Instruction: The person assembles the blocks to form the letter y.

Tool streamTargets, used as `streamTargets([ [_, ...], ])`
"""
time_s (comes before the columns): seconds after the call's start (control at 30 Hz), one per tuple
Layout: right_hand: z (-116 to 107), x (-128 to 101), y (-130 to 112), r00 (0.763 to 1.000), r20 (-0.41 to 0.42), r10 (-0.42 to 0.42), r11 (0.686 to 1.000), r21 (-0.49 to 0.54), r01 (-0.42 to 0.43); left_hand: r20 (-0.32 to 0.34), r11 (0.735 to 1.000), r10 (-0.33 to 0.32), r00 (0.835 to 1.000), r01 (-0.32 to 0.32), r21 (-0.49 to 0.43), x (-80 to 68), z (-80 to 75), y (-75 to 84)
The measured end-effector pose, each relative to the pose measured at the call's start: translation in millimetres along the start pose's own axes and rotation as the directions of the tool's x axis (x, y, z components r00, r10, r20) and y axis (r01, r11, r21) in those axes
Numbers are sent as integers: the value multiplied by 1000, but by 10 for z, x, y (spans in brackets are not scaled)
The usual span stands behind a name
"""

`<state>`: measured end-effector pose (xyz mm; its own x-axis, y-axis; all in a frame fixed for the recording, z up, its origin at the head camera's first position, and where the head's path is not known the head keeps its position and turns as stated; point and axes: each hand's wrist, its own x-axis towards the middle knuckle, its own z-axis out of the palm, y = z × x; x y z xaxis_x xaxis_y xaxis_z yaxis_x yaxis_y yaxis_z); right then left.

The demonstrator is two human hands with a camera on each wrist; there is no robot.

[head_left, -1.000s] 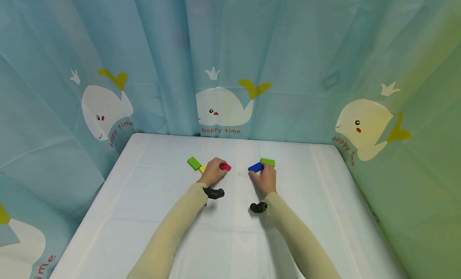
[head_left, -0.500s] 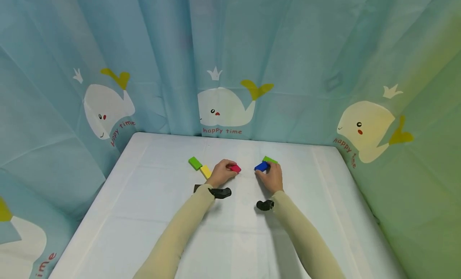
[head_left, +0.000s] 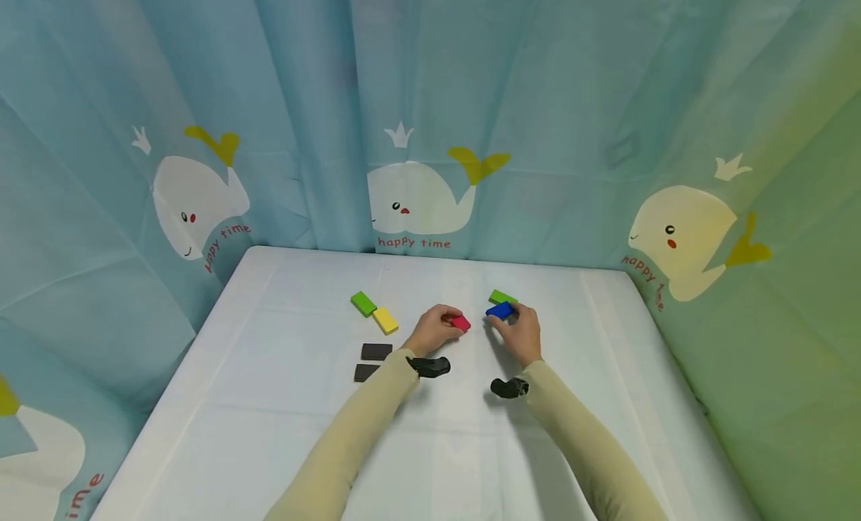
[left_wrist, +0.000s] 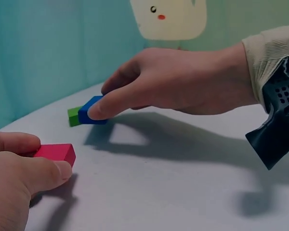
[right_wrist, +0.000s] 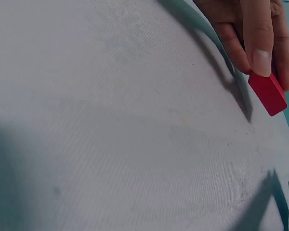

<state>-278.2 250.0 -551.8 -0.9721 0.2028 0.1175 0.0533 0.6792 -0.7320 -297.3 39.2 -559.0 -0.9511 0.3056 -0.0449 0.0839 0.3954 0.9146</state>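
My left hand point(head_left: 449, 325) pinches a small red block point(head_left: 460, 324) low over the white table cloth point(head_left: 269, 401). The left wrist view shows that red block point(left_wrist: 55, 152) between thumb and finger of the left hand point(left_wrist: 43, 161). In the right wrist view the red block point(right_wrist: 268, 94) sits under a fingertip. My right hand point(head_left: 506, 321) grips a blue block point(head_left: 501, 310) by its near end. The right hand point(left_wrist: 98, 111) holds the blue block point(left_wrist: 91, 112) against a green block point(left_wrist: 73, 117) that lies just behind it point(head_left: 503, 297).
Left of my hands lie a green block point(head_left: 363, 304), a yellow block point(head_left: 386, 320) and two black blocks point(head_left: 376, 351) point(head_left: 366, 372). Whale-print curtains point(head_left: 417, 199) close the table on three sides. A black camera point(head_left: 430, 367) is strapped at each wrist.
Both hands have shifted to the right, the left with the red block, the right with the blue one. The left arm's move uncovered the yellow block and two black blocks.
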Motion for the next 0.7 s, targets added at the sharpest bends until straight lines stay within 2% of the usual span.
streamTargets([
  [0.17,-23,-30,22,1000,4,7,1000,11,-7,10,999,25,1000,-25,45,-4,70,11],
  [0.33,1,-50,23,1000,10,-20,1000,19,20,-25,992,65,998,-61,107,9,127,-5],
  [0.53,37,-70,10,1000,12,-24,1000,5,24,-48,993,77,996,-72,94,11,166,7],
  [0.7,55,-60,19,1000,14,-11,1000,-20,11,-58,988,114,992,-107,115,-10,191,28],
])
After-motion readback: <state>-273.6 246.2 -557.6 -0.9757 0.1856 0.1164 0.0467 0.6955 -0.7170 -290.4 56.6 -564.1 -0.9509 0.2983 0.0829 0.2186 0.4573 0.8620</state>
